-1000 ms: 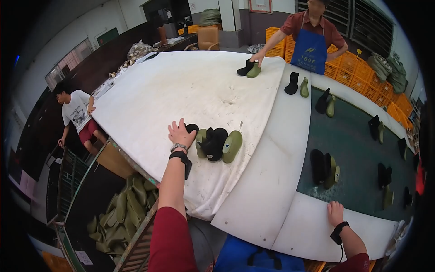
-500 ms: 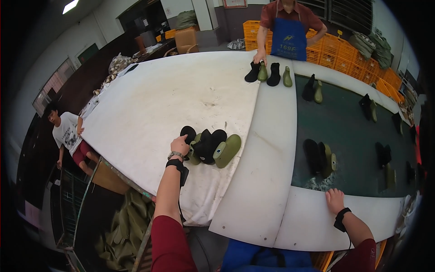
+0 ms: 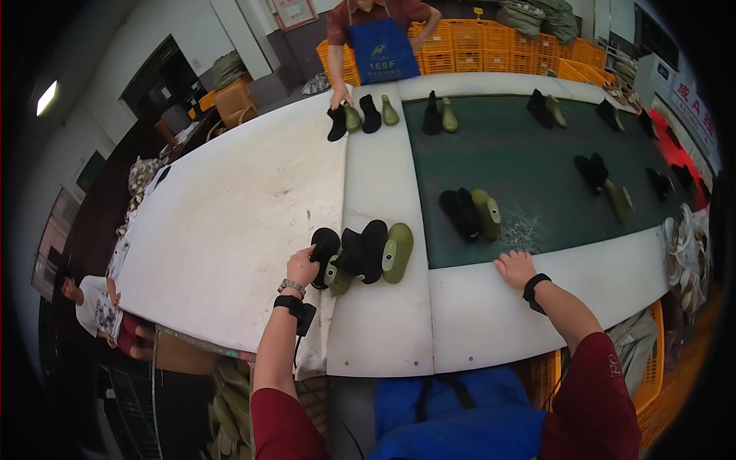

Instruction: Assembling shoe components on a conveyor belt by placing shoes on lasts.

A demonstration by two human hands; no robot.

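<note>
A tight row of black fabric booties point(image 3: 373, 249) and olive-green shoe lasts point(image 3: 396, 254) lies across the seam between the white cloth and the white board. My left hand point(image 3: 302, 267) is closed on the near left edge of the leftmost black bootie point(image 3: 325, 249). Beside that bootie, a green last point(image 3: 338, 277) is partly covered by its neighbours. On the white board's strip along the dark green belt, my right hand point(image 3: 516, 268) rests with its fingers out, holding nothing. Just beyond it on the belt lie a black bootie point(image 3: 458, 212) and a green last point(image 3: 486, 214).
Across the table a person in a blue apron point(image 3: 382, 55) has a hand on another row of booties and lasts. More pairs lie on the green belt point(image 3: 506, 165). Orange crates point(image 3: 491, 46) stand behind. A bin of green lasts point(image 3: 230, 402) sits lower left; another person point(image 3: 103, 310) is at the left.
My left hand and the row have moved right relative to the table, from the cloth partly onto the white board. The view has turned to the right. My right hand stays at the belt's edge.
</note>
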